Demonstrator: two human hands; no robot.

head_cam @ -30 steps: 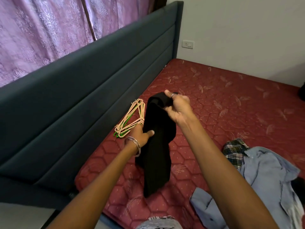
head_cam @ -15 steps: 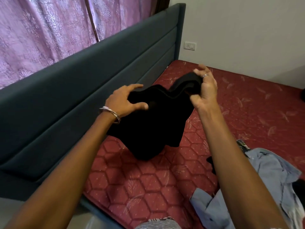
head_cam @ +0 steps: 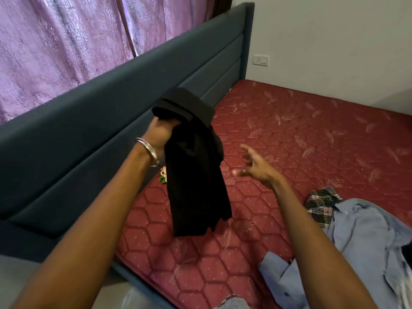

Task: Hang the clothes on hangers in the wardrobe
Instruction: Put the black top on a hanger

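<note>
Black garment (head_cam: 196,175) hangs in the air above the bed's red mattress (head_cam: 312,139), folded over at the top, bottom hem dangling free just above the quilted surface. Left hand (head_cam: 160,132) grips it near the top fold, fingers clenched round the bunched cloth; silver bangle (head_cam: 148,150) on that wrist. Right hand (head_cam: 256,168) is off the garment, just beside it to the right, fingers released and spread, holding nothing; blurred, with a ring on one finger.

Hangers (head_cam: 163,173): only a small peach and green bit shows on the mattress at the garment's left edge, rest hidden behind the cloth, close to the headboard.

Dark blue-grey padded headboard (head_cam: 89,134) runs along the left side of the mattress, ending at the far corner. Purple patterned curtain (head_cam: 55,45) behind it. White wall (head_cam: 334,41) at the far side with a switch socket (head_cam: 260,60) near the headboard's end.

On the mattress at lower right, well apart from the black garment: crumpled light blue shirt (head_cam: 361,241), with a plaid cloth (head_cam: 323,202) touching it at its upper left, partly tucked under it.

Bottom edge: a bit of grey printed fabric (head_cam: 231,303), cannot tell what it is.
</note>
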